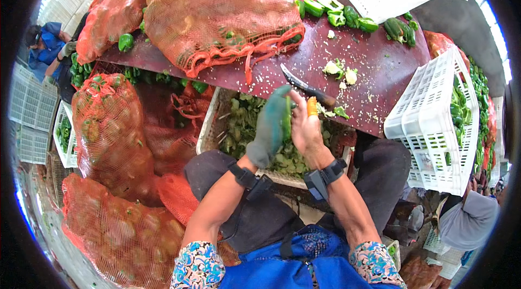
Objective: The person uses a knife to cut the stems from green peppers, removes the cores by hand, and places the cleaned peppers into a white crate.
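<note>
My left hand [269,128], in a grey and green work glove, holds a green bell pepper [287,118], mostly hidden by the fingers and blurred. Bare and close beside it, my right hand [306,130] has its fingers stretched out and an orange covering on one digit; whether it touches the pepper is unclear. Just beyond the hands, a curved knife [303,83] with a dark handle lies on the dark red tabletop [252,73]. Under my hands, between my knees, stands a pale crate [206,134] full of green pepper trimmings [244,120].
Red mesh sacks of peppers stand on the table [220,8] and at my left [108,138]. Halved peppers [325,4] and pale cores [336,68] lie on the tabletop. A tilted white crate [427,122] is at right. Other people [51,49] are at both sides.
</note>
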The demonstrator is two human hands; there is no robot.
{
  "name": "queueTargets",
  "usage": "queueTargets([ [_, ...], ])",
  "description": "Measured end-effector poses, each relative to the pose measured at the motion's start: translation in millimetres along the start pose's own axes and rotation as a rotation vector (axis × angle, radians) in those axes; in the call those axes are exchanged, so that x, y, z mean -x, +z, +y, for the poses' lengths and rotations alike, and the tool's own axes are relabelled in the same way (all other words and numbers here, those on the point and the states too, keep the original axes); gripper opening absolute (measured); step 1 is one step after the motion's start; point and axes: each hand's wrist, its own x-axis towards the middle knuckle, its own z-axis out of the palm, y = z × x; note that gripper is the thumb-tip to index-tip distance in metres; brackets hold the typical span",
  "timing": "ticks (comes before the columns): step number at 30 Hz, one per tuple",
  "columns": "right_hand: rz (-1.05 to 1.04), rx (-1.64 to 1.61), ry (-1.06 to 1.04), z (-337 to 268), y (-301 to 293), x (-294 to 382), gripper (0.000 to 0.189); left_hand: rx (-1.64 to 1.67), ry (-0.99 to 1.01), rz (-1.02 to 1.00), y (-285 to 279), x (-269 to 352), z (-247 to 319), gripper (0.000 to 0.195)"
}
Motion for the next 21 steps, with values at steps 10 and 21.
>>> queueTargets([
  [10,-0.109,1.384,-0.914,-38,9,29,0.023,0.183,0.09,0.022,-7,-2,4,0.042],
  [21,-0.198,1.406,-0.873,-37,-8,1,0.011,0.247,-0.016,-0.082,-11,1,1,0.042],
])
